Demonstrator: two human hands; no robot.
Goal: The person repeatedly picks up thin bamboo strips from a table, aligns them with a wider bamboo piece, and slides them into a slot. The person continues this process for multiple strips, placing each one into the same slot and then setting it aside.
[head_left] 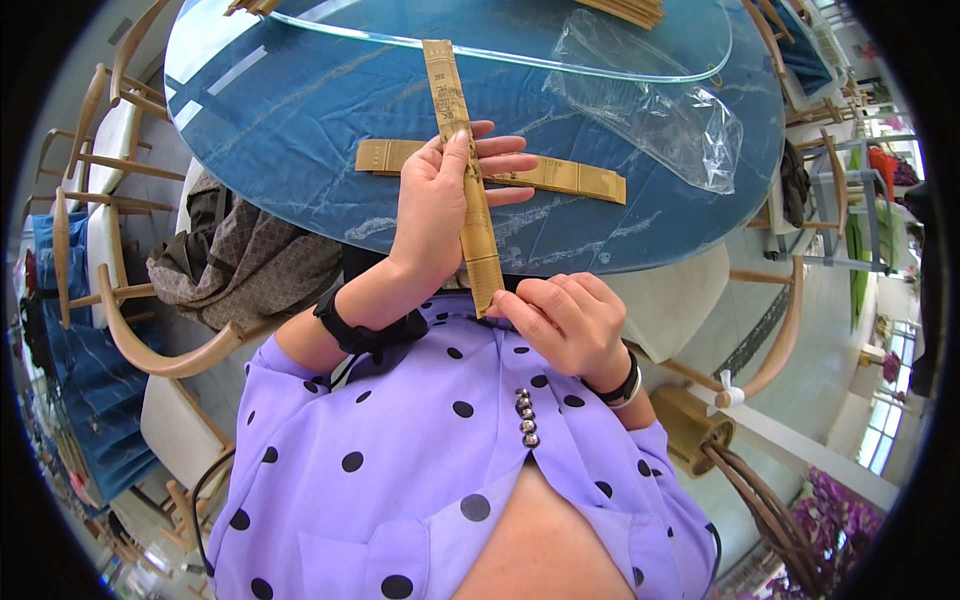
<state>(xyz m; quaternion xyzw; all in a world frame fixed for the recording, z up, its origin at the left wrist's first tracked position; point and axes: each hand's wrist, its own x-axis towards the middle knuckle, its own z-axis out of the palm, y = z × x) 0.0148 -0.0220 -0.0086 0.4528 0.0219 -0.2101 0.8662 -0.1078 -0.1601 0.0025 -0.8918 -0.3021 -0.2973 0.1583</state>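
A long, narrow gold-brown paper sleeve with dark printing, like a chopstick sleeve, slants from over the table down toward my chest. My left hand lies palm up beneath it, thumb pressed on top and the other fingers stretched out to the right. At its lower end, the thumb and forefinger of my right hand pinch the corner. Beyond my left hand, more gold-brown sleeves lie crosswise on the blue table; the hand hides their middle. Whether anything is inside the held sleeve I cannot tell.
A raised glass turntable covers the table's far part, with gold-brown bundles at its edge. A crumpled clear plastic bag lies at the right. Wooden chairs stand on both sides, one with a patterned grey-brown bag or cloth on it.
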